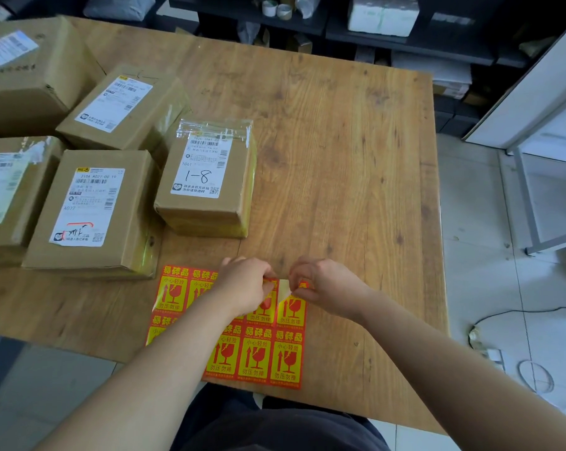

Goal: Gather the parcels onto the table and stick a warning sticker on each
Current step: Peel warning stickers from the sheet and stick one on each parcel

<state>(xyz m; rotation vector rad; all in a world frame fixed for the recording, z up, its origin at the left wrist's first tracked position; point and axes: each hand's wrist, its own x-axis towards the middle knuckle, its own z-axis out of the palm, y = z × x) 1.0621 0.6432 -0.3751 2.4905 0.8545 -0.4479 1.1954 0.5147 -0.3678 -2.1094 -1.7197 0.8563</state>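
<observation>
Lower centre: left hand point(246, 284) pinches the red-and-yellow warning sticker sheet point(259, 356) lying on the wooden worktop point(340, 157), right hand point(322, 284) pinches a peeled-up sticker corner point(285, 287), five brown cardboard parcels point(138, 190) clustered at frame left.

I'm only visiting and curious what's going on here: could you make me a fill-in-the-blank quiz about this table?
____ cardboard parcels lie on the table. The rightmost parcel is hand-marked ____. The left hand and right hand peel a sticker from the far ____ corner of the sticker sheet.
Missing: five; 1-8; right.
</observation>
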